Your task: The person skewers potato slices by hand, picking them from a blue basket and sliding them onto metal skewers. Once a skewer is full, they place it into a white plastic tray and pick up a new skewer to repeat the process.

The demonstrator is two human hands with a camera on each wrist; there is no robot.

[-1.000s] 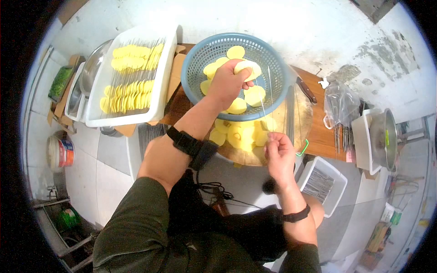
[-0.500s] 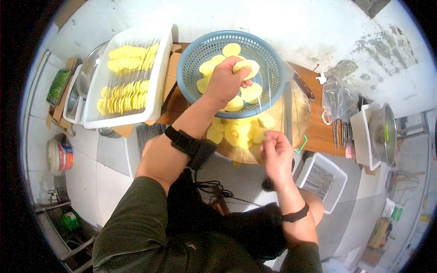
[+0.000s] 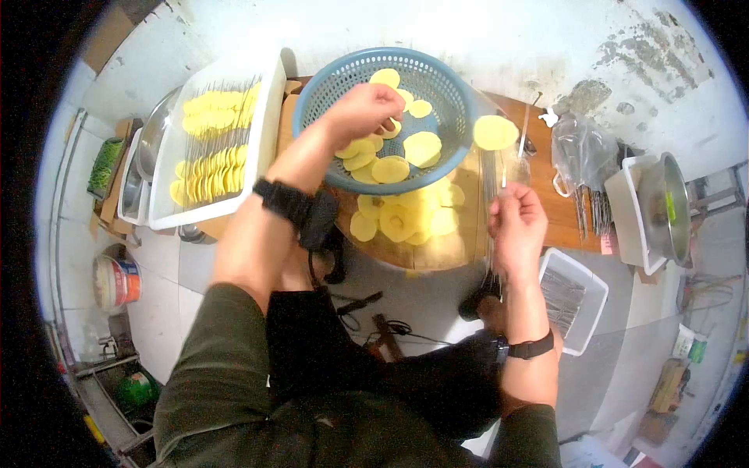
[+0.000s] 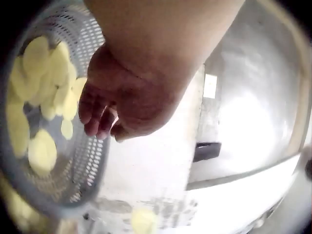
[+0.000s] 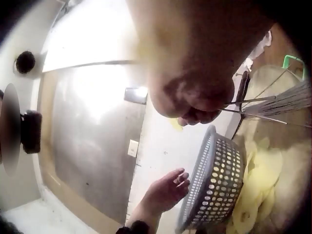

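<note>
My right hand (image 3: 519, 226) pinches a thin metal skewer (image 3: 503, 170) over the right side of the board, and a yellow potato slice (image 3: 495, 132) is on its upper part. In the right wrist view, two thin metal ends (image 5: 265, 117) stick out from the curled fingers. Above the blue perforated basket (image 3: 449, 109), my left hand (image 4: 134, 100) hangs with loosely bent fingers and nothing visible in them. Loose potato slices (image 3: 422, 148) lie in the basket. More slices (image 3: 398, 222) are heaped on the round wooden board (image 3: 460, 251), beside a bundle of skewers (image 3: 488, 183).
At the left stands a white tray (image 3: 273, 132) with rows of skewered slices (image 3: 211, 175). A knife (image 3: 530, 147) lies behind the right hand. Farther right are a plastic bag (image 3: 581, 152) and a steel bowl (image 3: 667, 207); below, a white bin (image 3: 597, 292) holds skewers.
The left hand has let go of the potato slice and moved left over the basket. My right hand has moved right and up, carrying the skewer with the slice on it.
</note>
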